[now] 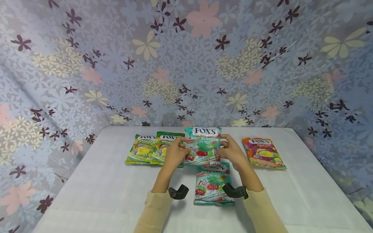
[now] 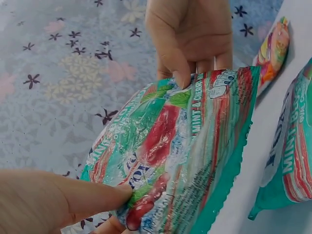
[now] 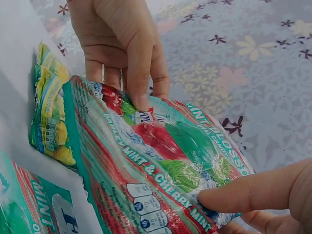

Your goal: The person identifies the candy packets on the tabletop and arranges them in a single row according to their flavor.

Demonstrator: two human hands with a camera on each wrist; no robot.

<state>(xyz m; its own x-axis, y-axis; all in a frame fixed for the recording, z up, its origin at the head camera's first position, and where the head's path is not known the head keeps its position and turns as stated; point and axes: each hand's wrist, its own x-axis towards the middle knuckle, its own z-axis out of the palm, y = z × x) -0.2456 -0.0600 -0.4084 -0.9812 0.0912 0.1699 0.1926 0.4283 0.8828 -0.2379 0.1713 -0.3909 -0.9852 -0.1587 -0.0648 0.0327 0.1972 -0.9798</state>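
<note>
Between both hands a teal Fox's Mint Blossom candy bag point(image 1: 203, 147) is held up off the table, its printed front facing the head camera. My left hand point(image 1: 175, 151) pinches its left edge, thumb on the front. On the opposite edge my right hand point(image 1: 232, 151) pinches it the same way; the left wrist view shows that thumb pressing the front, fingers partly hidden behind. Below it, a second Mint Blossom bag point(image 1: 214, 187) lies flat on the table, its top edge overlapped in the head view by the held bag.
Two yellow-green Fox's Spring candy bags, one at far left point(image 1: 140, 150) and one overlapping it point(image 1: 160, 149), lie left of the hands. An orange and purple Fox's Fruits bag point(image 1: 263, 153) lies to the right. The white table point(image 1: 102, 194) meets a floral cloth backdrop point(image 1: 186, 64).
</note>
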